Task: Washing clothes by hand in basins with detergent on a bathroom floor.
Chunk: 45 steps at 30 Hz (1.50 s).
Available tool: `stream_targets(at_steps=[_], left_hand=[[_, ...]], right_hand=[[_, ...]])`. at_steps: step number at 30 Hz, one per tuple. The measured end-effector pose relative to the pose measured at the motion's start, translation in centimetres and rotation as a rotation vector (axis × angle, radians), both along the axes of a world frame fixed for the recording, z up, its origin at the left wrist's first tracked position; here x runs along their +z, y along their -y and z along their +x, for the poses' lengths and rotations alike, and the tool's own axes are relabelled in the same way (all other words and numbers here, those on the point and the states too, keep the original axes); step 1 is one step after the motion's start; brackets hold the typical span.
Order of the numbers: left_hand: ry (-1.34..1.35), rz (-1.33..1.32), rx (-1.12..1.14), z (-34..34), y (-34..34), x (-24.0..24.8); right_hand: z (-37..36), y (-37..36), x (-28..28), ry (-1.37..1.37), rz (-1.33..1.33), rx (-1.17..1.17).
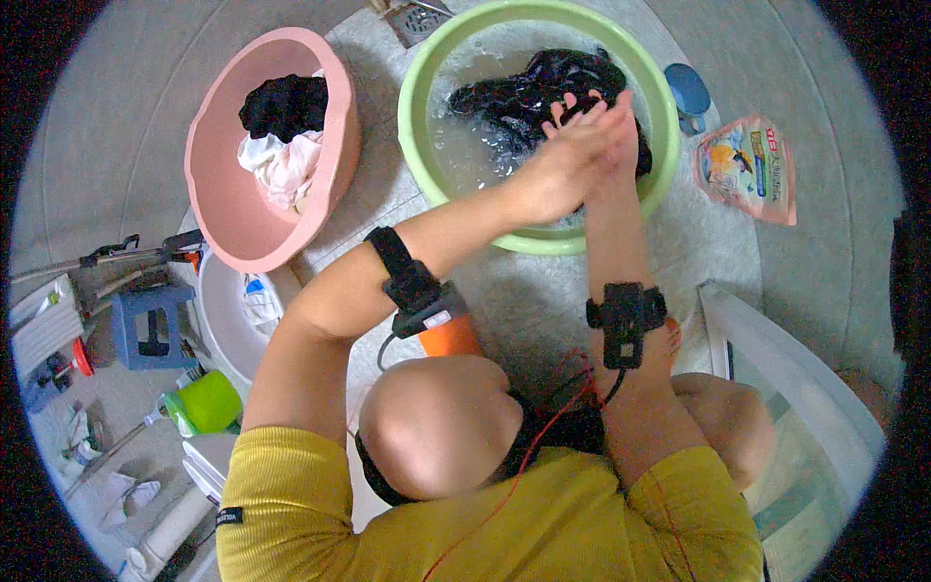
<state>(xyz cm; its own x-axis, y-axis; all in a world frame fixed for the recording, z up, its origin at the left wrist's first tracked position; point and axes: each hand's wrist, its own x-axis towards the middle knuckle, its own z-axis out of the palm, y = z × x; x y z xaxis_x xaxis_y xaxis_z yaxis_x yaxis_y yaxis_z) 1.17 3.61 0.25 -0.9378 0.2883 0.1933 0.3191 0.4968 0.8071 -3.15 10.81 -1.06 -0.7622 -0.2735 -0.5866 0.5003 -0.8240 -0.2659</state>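
Both hands meet over the green basin (419, 145) at about one o'clock in the view: the left hand (567, 155) lies across the right hand (611, 131), fingers pressed together and closed on a fold of the dark cloth (529, 92) between them. The rest of the cloth trails off to eleven o'clock of the hands, half sunk in sudsy water, so it sits in the basin with only the gripped part lifted clear. This looks like the scrubbing step of a hand wash, one hand rubbing the fabric against the other. The next move would seem to call for a fresh grip further along the cloth, with the fold kept low over the water so that it does not drip outside the rim. Each forearm carries a black wrist band (626, 315). At nine o'clock of the basin stands a pink basin (218, 194), tilted, holding black and white clothes (281, 145). At three o'clock lie a blue cup (689, 92) and a soap pouch (747, 170), just beside the rim on the floor. Further out, at eight o'clock, are a small blue stool (150, 325) and a green cup (206, 403).
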Motion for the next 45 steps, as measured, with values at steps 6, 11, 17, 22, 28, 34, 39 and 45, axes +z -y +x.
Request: stream_targets(at_steps=[6,11,17,22,28,34,39,45], left_hand=[[-0.033,-0.133,0.337,-4.8,2.8,-0.9],[-0.089,0.060,0.188,-0.5,-2.3,-0.4],[0.271,0.024,0.117,-2.8,2.1,-1.2],[0.127,-0.436,0.194,-2.4,2.7,-3.3],[0.107,-0.435,0.298,-2.4,4.9,-3.2],[0.022,-0.124,0.520,-3.4,10.4,-2.5],[0.251,-0.414,0.270,-3.1,11.5,-4.4],[0.622,-0.683,0.174,-3.9,11.1,-7.1]], right_hand=[[0.9,1.6,-3.4,-0.484,-0.202,0.188],[1.3,-0.7,-4.1,-0.145,-0.039,-0.092],[2.5,1.9,-1.0,-0.063,-0.213,0.075],[3.1,1.7,-1.6,-0.055,-0.096,0.055],[3.7,1.8,-2.0,-0.040,-0.024,0.100],[1.9,0.1,-2.1,0.057,-0.037,0.061],[2.6,-0.4,-2.4,0.141,0.062,0.016],[3.7,0.5,-3.9,0.262,0.186,0.276]])
